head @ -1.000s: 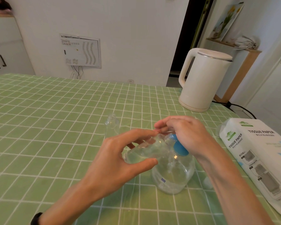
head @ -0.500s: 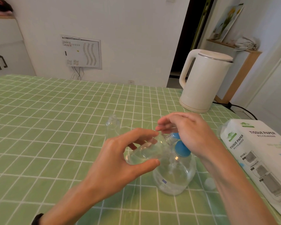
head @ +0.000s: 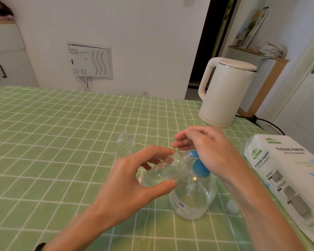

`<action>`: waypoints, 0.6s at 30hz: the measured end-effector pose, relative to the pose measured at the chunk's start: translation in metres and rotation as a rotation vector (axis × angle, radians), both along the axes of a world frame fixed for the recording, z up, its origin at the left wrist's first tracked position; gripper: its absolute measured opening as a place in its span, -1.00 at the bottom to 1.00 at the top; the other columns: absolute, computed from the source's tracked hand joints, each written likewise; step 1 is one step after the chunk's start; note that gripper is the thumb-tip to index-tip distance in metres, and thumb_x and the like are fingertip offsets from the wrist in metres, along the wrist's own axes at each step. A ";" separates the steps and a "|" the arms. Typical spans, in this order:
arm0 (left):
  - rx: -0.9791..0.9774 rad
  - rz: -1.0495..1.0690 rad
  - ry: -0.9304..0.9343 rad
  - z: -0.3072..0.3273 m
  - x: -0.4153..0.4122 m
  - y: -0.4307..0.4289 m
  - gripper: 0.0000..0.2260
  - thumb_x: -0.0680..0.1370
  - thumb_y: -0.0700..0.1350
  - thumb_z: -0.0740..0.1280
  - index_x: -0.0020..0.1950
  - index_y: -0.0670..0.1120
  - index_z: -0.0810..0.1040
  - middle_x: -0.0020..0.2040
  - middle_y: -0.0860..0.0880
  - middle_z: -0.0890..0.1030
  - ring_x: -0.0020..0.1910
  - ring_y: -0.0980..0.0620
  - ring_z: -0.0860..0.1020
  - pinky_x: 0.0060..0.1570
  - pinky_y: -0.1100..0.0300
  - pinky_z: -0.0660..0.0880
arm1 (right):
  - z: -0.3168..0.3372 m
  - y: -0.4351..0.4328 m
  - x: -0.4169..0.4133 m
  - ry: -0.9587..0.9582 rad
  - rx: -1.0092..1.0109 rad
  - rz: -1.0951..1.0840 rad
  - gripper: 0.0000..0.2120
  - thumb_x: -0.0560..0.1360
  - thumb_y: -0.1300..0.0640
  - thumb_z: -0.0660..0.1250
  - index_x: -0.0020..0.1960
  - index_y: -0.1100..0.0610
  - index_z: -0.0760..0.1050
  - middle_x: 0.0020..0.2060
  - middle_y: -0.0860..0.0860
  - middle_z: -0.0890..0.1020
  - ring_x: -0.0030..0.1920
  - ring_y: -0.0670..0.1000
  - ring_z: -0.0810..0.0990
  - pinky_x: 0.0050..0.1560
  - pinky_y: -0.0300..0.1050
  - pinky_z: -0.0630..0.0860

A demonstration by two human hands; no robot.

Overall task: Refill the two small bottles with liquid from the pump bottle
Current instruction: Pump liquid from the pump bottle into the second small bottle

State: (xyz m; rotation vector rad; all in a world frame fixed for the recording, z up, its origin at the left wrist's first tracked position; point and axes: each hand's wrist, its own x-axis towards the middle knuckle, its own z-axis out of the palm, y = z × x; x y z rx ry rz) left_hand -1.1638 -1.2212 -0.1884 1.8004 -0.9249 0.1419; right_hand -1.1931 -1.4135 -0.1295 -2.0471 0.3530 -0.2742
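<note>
Fingers (head: 153, 151) of the left hand (head: 134, 180) curl over a small bottle (head: 159, 173) with the thumb closing underneath, so the clear body is pinched between them and held off the table (head: 53, 142), just left of the pump bottle (head: 192, 201) and touching its shoulder. That bottle lies nearly on its side. Its long axis runs from lower left up to the right, base toward the palm and open neck aimed at the blue pump head (head: 200, 168); this tilt looks chosen to bring the mouth up to the spout, which is hidden by the hands. Clear liquid already pools along its lower side. The right hand (head: 207, 147) sits over the pump head with its fingers loosely extended and gripping nothing, the heel of the hand on top, probably so it can press down while steadying the big bottle, which stands upright on the table. A second small bottle (head: 124, 144) stands upright and uncapped just behind the left hand, within reach for its turn. A pale cap (head: 231, 205) lies beside the pump bottle, set aside. A kettle (head: 227, 91) and a tissue pack (head: 288, 178) sit to the right.
</note>
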 end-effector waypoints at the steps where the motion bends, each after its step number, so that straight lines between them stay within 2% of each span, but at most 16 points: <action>1: 0.001 0.002 0.000 0.000 0.000 0.000 -0.58 0.40 0.10 0.52 0.25 0.13 0.64 0.09 0.27 0.71 0.09 0.19 0.68 0.03 0.31 0.55 | 0.000 0.000 0.000 0.006 0.006 0.004 -0.66 0.69 0.14 0.18 -0.06 0.05 0.71 -0.18 -0.09 0.79 -0.10 -0.17 0.74 0.01 -0.24 0.57; 10: 0.034 -0.007 0.019 -0.001 0.000 0.001 -0.59 0.41 0.09 0.51 0.26 0.14 0.64 0.11 0.24 0.71 0.11 0.12 0.68 0.04 0.23 0.56 | 0.000 0.003 -0.001 0.143 0.022 0.035 -0.68 0.65 0.12 0.23 -0.10 0.01 0.75 -0.24 -0.22 0.76 -0.16 -0.33 0.65 -0.08 -0.28 0.41; 13: 0.031 -0.008 0.020 -0.001 0.000 0.000 -0.57 0.40 0.12 0.50 0.27 0.15 0.63 0.10 0.24 0.71 0.11 0.13 0.68 0.05 0.22 0.56 | -0.001 0.003 -0.001 0.128 0.013 0.017 -0.67 0.66 0.12 0.21 -0.08 0.03 0.73 -0.24 -0.19 0.77 -0.18 -0.29 0.67 -0.09 -0.30 0.41; 18: 0.011 -0.005 0.011 -0.002 0.000 0.000 -0.57 0.41 0.11 0.51 0.27 0.13 0.63 0.09 0.25 0.71 0.10 0.15 0.69 0.04 0.25 0.57 | 0.000 0.001 0.000 0.032 -0.005 -0.043 -0.66 0.67 0.12 0.19 -0.10 0.01 0.71 -0.20 -0.13 0.79 -0.08 -0.16 0.73 0.00 -0.22 0.56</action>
